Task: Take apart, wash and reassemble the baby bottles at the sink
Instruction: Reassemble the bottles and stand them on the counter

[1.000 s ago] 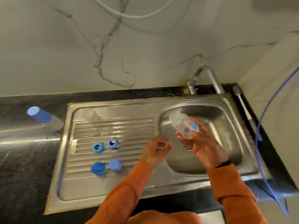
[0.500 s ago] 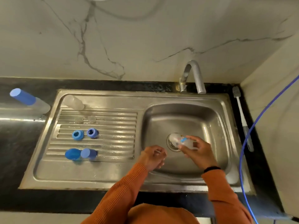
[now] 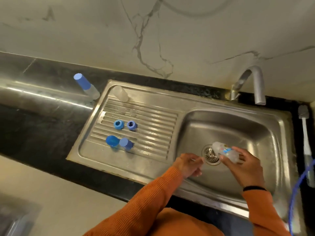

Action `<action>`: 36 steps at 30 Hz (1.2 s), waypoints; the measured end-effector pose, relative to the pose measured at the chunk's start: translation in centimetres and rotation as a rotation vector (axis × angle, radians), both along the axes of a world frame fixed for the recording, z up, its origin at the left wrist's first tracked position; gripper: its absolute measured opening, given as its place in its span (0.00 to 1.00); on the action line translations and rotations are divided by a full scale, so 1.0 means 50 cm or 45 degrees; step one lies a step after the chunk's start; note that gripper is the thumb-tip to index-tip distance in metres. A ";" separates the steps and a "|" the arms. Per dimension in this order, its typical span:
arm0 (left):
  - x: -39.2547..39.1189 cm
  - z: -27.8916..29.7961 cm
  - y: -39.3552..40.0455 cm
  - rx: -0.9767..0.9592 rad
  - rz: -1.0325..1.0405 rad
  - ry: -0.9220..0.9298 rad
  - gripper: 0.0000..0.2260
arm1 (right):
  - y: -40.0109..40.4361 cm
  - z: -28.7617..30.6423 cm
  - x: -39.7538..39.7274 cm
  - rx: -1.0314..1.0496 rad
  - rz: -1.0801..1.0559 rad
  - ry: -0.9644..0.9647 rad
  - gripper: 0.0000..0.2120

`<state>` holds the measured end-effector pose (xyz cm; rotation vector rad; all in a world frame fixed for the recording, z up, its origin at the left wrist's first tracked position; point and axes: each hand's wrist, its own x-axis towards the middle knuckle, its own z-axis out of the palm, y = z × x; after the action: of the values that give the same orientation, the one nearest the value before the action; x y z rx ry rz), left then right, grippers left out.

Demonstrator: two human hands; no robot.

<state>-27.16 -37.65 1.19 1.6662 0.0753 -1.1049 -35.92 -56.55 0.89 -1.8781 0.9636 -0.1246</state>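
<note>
My right hand (image 3: pixel 245 166) grips a clear baby bottle body (image 3: pixel 225 151) with a blue print, tilted over the drain (image 3: pixel 210 155) of the steel sink basin (image 3: pixel 255 126). My left hand (image 3: pixel 188 163) hovers beside it at the basin's left wall, fingers loosely curled; whether it holds anything small I cannot tell. On the ribbed drainboard (image 3: pixel 153 132) lie two blue rings (image 3: pixel 118 124) (image 3: pixel 131 125), two blue caps (image 3: pixel 111 140) (image 3: pixel 125 143), two clear teats (image 3: pixel 127 111) and another clear bottle body (image 3: pixel 120 93). An assembled bottle with a blue cap (image 3: pixel 86 86) stands on the counter.
The tap (image 3: pixel 254 82) arches over the basin's back edge, with no water running. A bottle brush (image 3: pixel 306 133) lies on the black counter at the right, next to a blue hose (image 3: pixel 296 189). Marble wall behind.
My right hand has lowered the bottle from mid-basin down to the drain. The left hand stayed close beside it. The camera view shifted right and tilted.
</note>
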 end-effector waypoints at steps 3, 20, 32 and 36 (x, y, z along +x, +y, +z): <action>0.008 0.018 -0.005 -0.080 0.046 -0.010 0.12 | -0.006 0.027 0.011 0.872 -0.050 -0.297 0.27; 0.012 0.010 0.032 -0.007 0.059 0.045 0.16 | 0.047 -0.038 -0.001 0.512 -0.105 0.322 0.25; 0.023 0.036 0.031 -0.123 0.229 0.147 0.20 | 0.170 0.033 0.016 0.207 0.003 -0.113 0.26; 0.058 0.053 0.096 -0.258 0.374 0.025 0.22 | 0.214 0.047 0.037 0.277 0.205 -0.166 0.28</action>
<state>-24.25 -32.86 3.85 1.4116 0.2074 -0.8762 -34.09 -45.86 3.24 -1.7161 0.7050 -0.0427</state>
